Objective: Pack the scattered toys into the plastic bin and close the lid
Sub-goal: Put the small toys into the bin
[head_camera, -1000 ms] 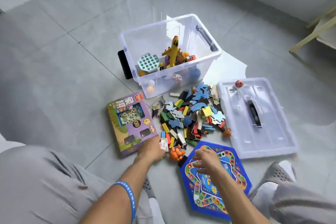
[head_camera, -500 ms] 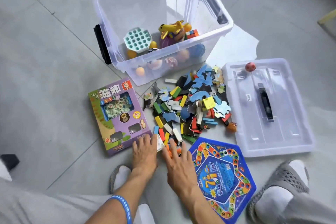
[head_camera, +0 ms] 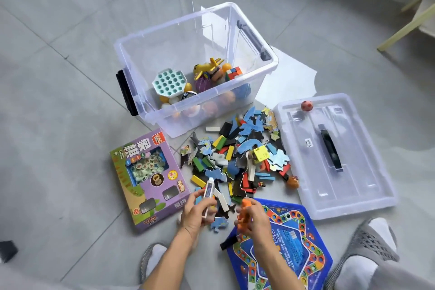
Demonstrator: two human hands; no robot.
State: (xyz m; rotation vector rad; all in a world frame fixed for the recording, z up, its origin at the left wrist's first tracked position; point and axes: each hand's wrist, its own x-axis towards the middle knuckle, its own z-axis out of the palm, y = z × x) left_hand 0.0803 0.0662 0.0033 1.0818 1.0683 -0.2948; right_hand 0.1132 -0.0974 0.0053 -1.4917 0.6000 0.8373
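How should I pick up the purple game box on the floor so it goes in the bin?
The purple game box lies flat on the floor, left of the toy pile. Probably best to grip its two long edges, one hand each side, coming from above. It is wide and thin, so a one-hand grip would likely tip it. Its left edge is bare; nudge toys off the right.

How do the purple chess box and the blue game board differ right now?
The purple chess box is a rectangular carton with a clear window; the blue game board is flat and five-sided. The box lies uncovered left of the pile; the board is partly hidden under the right hand. Both lie on the floor, still unpacked.
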